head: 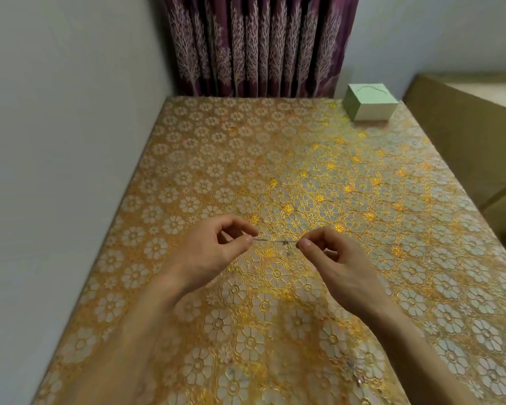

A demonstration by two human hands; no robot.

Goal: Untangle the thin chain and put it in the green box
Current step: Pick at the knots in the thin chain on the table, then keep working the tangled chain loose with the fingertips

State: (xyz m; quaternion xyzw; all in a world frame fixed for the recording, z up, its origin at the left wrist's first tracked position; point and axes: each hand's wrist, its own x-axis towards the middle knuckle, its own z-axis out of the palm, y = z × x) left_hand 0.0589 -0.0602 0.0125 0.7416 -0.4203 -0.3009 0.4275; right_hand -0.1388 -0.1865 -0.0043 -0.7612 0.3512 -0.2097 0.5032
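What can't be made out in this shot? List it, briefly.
- The thin chain, head view: too fine to follow. The clump near the right hand is a blur, so knotted or not is unclear.
- The chain's ends: hidden by the pinching fingers of the left hand and of the right.
- The green box: far and small. Open or lidded, and what the thin line on top is, cannot be told.
- The cardboard box: cut off by the right edge.

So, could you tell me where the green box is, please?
Head view: the green box sits at the far right corner of the table, near the curtain.
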